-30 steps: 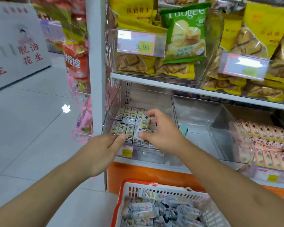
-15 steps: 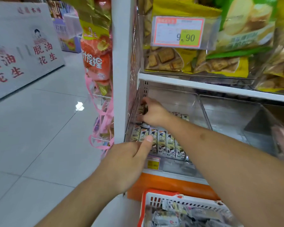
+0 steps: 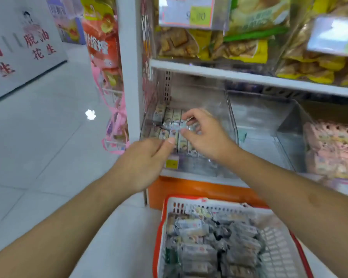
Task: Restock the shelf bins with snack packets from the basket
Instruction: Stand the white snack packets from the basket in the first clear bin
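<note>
Two hands over bin (image 3: 225, 137) | right hand (image 3: 206, 135) grip pinching packet (image 3: 176, 126) | left hand (image 3: 141, 163) grip unclear

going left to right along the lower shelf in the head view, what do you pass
white shelf post → clear bin with small packets → empty clear bin → bin of pink packets

The scene is brightly and evenly lit from overhead, with one small white glare spot on the pale floor (image 3: 90, 114) and only faint, soft shadows. Motion blur smears the whole frame, most on the price tag (image 3: 187, 12) and the bags on the upper shelf (image 3: 249, 77), so print is unreadable. The wide lens bends the shelf post (image 3: 127, 67) and stretches the forearms at the lower edges.
</note>
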### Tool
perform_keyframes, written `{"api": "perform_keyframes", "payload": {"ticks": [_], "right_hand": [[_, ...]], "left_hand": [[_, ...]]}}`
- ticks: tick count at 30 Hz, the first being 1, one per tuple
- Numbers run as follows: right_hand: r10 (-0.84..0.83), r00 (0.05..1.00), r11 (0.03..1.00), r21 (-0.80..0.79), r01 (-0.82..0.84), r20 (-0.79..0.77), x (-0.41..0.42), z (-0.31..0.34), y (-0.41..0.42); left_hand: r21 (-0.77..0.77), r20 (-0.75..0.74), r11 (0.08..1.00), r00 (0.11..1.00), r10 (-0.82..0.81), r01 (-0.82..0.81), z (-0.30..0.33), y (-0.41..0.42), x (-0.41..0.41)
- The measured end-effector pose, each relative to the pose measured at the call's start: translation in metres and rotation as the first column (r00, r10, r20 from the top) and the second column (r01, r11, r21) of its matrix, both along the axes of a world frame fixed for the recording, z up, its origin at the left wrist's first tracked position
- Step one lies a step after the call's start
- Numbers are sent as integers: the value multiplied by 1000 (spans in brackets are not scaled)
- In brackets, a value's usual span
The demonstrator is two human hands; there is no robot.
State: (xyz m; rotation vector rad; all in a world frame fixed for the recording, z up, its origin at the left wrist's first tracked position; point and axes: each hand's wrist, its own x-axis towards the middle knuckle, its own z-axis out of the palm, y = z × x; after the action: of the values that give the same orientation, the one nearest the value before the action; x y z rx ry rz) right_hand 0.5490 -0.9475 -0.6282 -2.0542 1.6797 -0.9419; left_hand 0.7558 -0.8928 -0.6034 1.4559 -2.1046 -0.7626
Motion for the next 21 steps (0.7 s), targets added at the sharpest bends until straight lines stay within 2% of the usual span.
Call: {"api": "perform_keyframes", "payload": {"ticks": [3,5,7,9,12,14,16,18,21], "right_hand": [[40,995,996,-81,-48,-87,-18,-3,70],[54,992,998,-33,-58,-114,-31,-22,109],[35,992,991,130,-19,-120,-41,-59,138],[63,983,948,317,-5,-174,-48,-106,157],[226,939,812,582,-36,-258,-46,-164,183],[327,881,745,667,-19,-340,-44,-192,199],[343,841,757,654,17,-419,-41,-209,210],[298,833,795,604,54,-466,-40,-216,215],[317,853,784,621,12,-416,-45,-214,211]], "left_hand": [[-127,26,991,999,-36,39,-3,13,-4],[-48,36,997,997,-63,65,-12,24,-8],[113,71,989,992,-101,93,-26,37,-13],[245,185,957,961,-204,156,-44,50,-21],[399,403,884,820,-407,243,-83,70,-32],[506,484,830,720,-497,234,-111,83,-33],[582,533,792,650,-542,183,-132,92,-29],[586,580,798,616,-533,139,-145,96,-28],[566,559,816,674,-483,116,-142,95,-34]]}}
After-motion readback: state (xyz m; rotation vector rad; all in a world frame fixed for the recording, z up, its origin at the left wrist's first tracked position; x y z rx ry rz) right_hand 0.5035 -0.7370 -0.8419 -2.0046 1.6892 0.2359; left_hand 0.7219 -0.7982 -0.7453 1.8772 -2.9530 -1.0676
